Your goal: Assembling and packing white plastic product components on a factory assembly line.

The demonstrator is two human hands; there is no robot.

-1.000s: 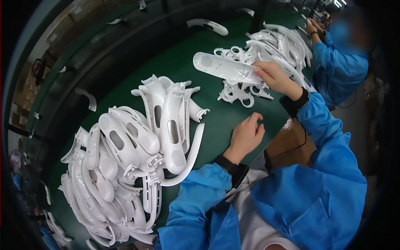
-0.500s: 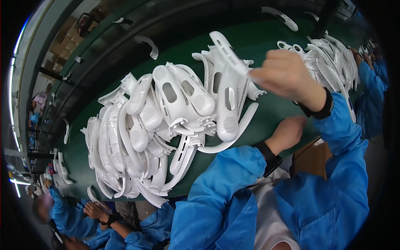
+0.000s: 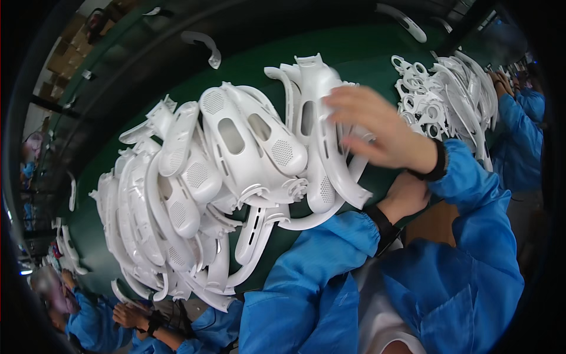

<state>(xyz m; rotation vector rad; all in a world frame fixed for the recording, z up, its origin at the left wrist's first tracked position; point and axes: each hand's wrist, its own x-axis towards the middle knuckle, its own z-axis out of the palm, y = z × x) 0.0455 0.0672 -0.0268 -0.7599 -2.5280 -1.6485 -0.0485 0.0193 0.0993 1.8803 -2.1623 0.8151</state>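
A large heap of white curved plastic shells (image 3: 230, 171) with oval cutouts and dotted grilles lies on the green table. My right hand (image 3: 383, 127), blurred by motion, is over the heap's right end with its fingers apart. Its fingertips are beside a long curved white shell (image 3: 333, 159) lying on top of the others; I cannot tell whether they touch it. My left hand (image 3: 407, 194) rests low by the near table edge, below my right wrist. Only its back shows, and its fingers are hidden.
White ring-shaped parts (image 3: 421, 100) and a stack of long curved white strips (image 3: 466, 103) lie at the right. Single white pieces (image 3: 203, 46) are spread at the far side. Co-workers' hands (image 3: 131, 315) are at the lower left; another person's blue sleeve (image 3: 516, 127) is at the right.
My right hand has come down and left, and its fingers have opened. The white shell it held raised now lies on the heap. My left hand has hardly moved.
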